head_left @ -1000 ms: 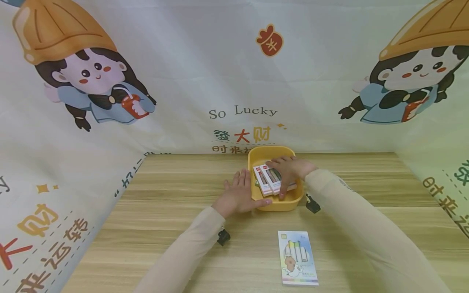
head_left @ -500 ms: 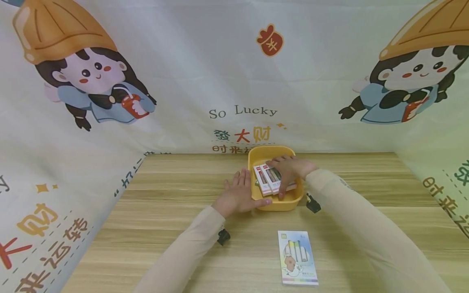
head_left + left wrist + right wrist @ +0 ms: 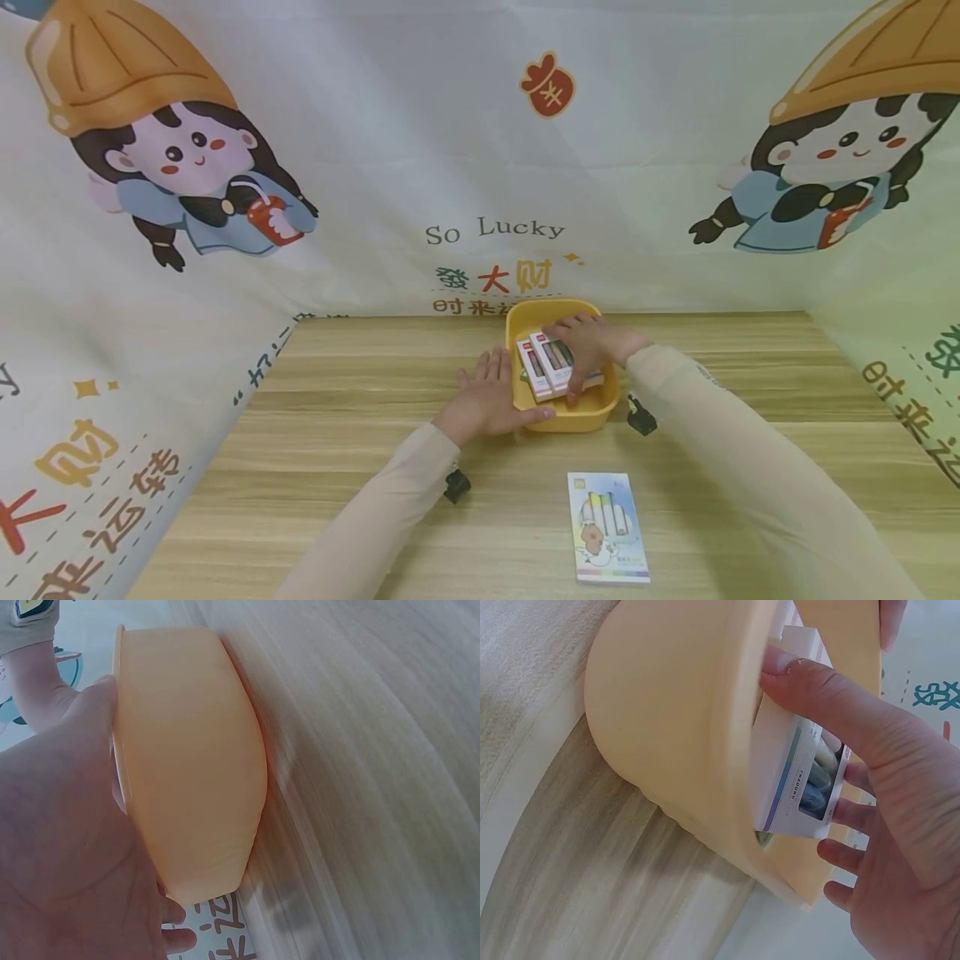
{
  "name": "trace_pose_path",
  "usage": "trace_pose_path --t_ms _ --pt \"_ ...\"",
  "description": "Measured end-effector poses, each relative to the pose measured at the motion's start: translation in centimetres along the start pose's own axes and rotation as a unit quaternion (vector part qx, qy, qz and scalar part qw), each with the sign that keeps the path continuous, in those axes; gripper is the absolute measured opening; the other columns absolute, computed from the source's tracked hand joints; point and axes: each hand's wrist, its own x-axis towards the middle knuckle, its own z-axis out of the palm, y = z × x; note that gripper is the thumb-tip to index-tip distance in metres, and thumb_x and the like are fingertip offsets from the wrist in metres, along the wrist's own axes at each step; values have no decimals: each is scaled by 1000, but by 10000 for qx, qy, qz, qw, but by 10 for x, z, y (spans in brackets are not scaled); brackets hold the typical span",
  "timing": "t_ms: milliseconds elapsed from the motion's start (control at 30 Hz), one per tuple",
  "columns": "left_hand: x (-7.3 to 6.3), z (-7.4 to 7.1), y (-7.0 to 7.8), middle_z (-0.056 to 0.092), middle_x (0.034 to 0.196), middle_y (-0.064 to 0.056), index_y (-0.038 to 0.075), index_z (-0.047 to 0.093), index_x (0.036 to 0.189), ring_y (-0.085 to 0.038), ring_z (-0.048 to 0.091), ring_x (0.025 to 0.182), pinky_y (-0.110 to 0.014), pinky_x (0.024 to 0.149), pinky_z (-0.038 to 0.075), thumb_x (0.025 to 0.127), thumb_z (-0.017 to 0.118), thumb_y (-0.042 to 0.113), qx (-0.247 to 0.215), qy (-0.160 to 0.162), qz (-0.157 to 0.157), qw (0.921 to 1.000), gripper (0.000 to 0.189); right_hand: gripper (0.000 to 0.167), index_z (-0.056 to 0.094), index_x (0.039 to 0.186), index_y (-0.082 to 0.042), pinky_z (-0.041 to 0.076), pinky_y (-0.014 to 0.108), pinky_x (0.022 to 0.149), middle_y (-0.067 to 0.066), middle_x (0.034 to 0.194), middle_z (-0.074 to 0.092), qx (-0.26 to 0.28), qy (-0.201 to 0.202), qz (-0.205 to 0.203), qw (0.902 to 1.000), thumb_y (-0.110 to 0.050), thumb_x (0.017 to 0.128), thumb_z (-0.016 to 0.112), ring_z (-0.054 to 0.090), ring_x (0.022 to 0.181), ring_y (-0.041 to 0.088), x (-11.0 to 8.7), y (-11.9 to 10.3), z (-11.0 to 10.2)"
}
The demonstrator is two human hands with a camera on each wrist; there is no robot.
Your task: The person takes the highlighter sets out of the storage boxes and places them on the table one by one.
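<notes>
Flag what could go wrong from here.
1. Right hand grips the windowed box close beside the neighbouring box; moving one may drag the other.
2. Left hand has its fingers fairly straight along the rim of the yellow basket, so a hard push might shift it.
3. Pen-print box lies near the right sleeve; pulling back could nudge it.

The place looks like a small indoor booth arranged around a wood-grain tabletop (image 3: 360,392), more a makeshift recording corner than a furnished room. Pale printed sheeting (image 3: 390,125), slightly creased, rises along the back and both sides, hiding whatever room lies beyond. It bears cartoon figures (image 3: 206,217) in orange hats, the words "So Lucky" (image 3: 495,231) and coloured Chinese characters (image 3: 493,277). Whether a home, office or studio surrounds it cannot be told.
</notes>
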Motion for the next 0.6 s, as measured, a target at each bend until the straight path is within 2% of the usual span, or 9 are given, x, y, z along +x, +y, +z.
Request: trace_pose_path --t_ms 200,600 --pt "0 -1 -1 -8 167 -17 3 -9 158 -37 -2 156 -66 122 10 84 43 82 -21 -24 20 10000 120 117 28 157 -20 25 59 121 12 163 29 53 27 104 9999 -49 62 90 24 151 38 -2 0 -6" --pt "1 2 0 -5 168 -17 3 -6 158 -37 0 156 -67 121 11 85 43 81 -41 75 -23 10000 118 119 27 157 -13 30 60 118 20 161 29 29 211 -156 9997 -47 61 91 30 147 44 -8 4 -15"
